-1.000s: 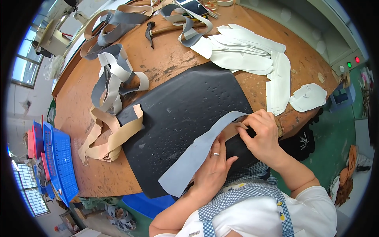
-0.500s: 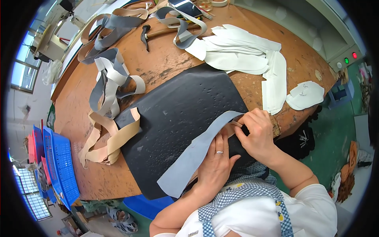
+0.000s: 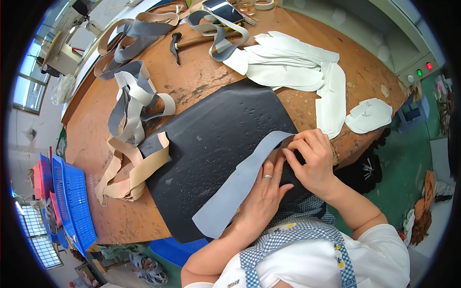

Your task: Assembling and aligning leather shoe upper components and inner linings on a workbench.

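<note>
Leather workshop, worn workbench (image 3: 201,81), hammer (image 3: 178,45)
</note>
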